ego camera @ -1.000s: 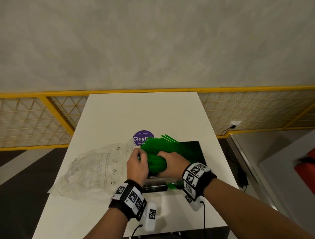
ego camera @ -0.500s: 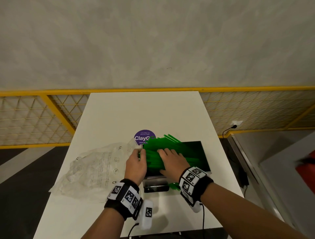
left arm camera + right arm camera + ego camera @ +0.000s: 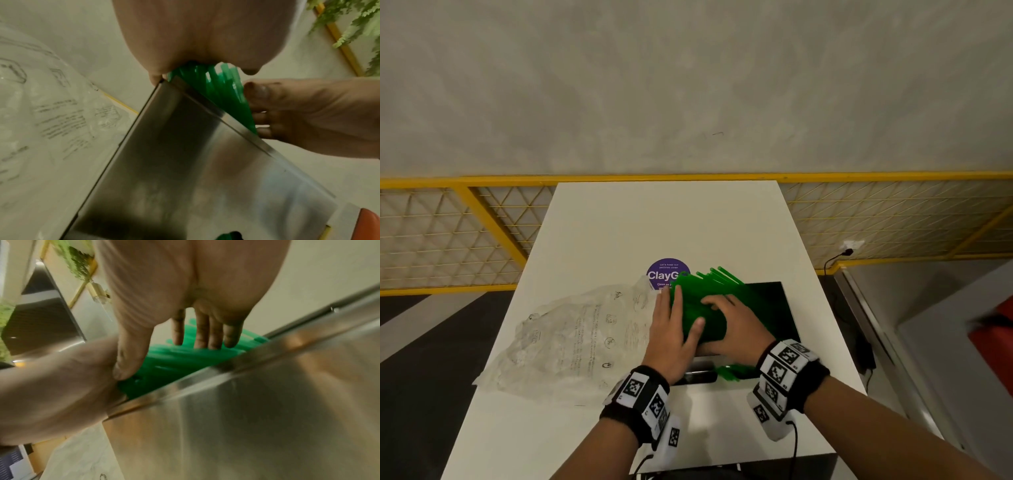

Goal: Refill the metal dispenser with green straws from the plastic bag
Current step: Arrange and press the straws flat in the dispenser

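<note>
A bundle of green straws [image 3: 705, 308] lies slanted in the open top of the metal dispenser [image 3: 777, 308], its far ends sticking out past the back left rim. My left hand [image 3: 674, 318] lies along the bundle's left side with fingers straight and the thumb across the top. My right hand [image 3: 736, 318] presses flat on the straws from the right. In the right wrist view its fingers [image 3: 207, 334] are straight on the straws [image 3: 185, 360] above the dispenser's rim [image 3: 226, 369]. The left wrist view shows the straws [image 3: 226, 91] wedged between my two hands.
The crumpled clear plastic bag [image 3: 571, 335] lies on the white table [image 3: 654, 219] left of the dispenser. A round purple sticker [image 3: 662, 270] sits behind it. A few straw ends [image 3: 732, 371] poke out at the dispenser's front. A yellow mesh fence [image 3: 448, 240] runs behind the table.
My right hand has uncurled from gripping the bundle and now lies flat on it. My left hand's fingers have straightened and its thumb has come over the straws, which lie lower in the dispenser.
</note>
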`<control>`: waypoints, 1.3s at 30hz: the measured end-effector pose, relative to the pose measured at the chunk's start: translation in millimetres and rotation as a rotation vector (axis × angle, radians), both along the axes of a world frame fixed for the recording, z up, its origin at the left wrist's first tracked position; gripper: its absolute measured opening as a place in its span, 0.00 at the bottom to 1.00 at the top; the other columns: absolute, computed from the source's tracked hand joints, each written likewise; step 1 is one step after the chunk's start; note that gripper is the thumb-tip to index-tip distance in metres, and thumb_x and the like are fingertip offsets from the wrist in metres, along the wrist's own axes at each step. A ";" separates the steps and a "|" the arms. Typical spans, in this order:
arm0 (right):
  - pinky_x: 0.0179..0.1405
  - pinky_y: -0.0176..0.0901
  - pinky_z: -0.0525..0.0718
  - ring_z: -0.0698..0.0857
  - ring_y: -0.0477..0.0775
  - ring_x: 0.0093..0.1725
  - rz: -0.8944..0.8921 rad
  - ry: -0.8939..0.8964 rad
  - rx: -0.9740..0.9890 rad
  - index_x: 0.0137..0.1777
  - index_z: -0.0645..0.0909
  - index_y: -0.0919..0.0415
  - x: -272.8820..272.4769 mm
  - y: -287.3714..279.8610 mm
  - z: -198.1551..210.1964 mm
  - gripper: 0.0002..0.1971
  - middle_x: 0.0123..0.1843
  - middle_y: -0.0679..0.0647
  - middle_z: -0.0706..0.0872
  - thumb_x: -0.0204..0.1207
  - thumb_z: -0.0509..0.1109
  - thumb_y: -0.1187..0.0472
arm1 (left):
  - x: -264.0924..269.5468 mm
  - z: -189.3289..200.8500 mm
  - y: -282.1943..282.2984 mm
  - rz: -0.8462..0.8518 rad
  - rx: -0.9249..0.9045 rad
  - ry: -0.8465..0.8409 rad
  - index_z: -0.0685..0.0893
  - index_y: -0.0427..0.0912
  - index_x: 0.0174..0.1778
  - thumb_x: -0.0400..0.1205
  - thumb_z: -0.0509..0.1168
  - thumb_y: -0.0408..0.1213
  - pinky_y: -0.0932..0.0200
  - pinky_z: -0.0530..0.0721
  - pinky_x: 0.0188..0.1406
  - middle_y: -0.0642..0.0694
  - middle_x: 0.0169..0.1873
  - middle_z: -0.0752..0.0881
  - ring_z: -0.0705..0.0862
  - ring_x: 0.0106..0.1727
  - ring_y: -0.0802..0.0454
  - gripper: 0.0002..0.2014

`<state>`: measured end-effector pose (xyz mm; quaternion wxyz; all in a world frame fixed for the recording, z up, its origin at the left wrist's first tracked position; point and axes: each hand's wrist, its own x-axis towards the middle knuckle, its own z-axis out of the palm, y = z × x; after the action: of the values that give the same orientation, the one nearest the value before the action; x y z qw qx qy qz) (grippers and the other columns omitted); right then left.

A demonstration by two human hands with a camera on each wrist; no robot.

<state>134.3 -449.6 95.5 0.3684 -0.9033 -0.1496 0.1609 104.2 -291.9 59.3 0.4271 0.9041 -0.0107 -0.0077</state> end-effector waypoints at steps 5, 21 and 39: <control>0.68 0.40 0.75 0.74 0.43 0.62 -0.179 -0.266 0.007 0.70 0.72 0.57 3.3 -31.0 7.5 0.25 0.63 0.47 0.74 0.74 0.73 0.55 | 4.8 16.1 8.7 0.232 -0.226 -0.089 0.50 0.49 0.83 0.79 0.49 0.62 0.56 0.49 0.82 0.50 0.83 0.51 0.48 0.84 0.57 0.38; 0.80 0.42 0.53 0.51 0.52 0.84 0.114 0.161 -0.165 0.84 0.49 0.57 21.5 -41.0 0.8 0.42 0.86 0.53 0.51 0.75 0.70 0.60 | 24.4 19.7 5.7 0.283 -0.533 0.115 0.60 0.55 0.81 0.84 0.57 0.53 0.48 0.65 0.80 0.52 0.79 0.66 0.66 0.79 0.55 0.28; 0.68 0.54 0.68 0.79 0.56 0.64 0.161 0.077 -0.510 0.72 0.65 0.50 49.7 -17.5 -21.1 0.43 0.66 0.51 0.80 0.58 0.82 0.51 | 21.8 14.1 -10.4 0.302 -0.308 -0.058 0.77 0.45 0.46 0.75 0.64 0.43 0.60 0.74 0.61 0.44 0.54 0.73 0.75 0.56 0.50 0.08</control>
<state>184.0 -467.1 74.4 0.1204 -0.9454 -0.1615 0.2563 126.0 -302.2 73.4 0.5560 0.8194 0.1112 0.0842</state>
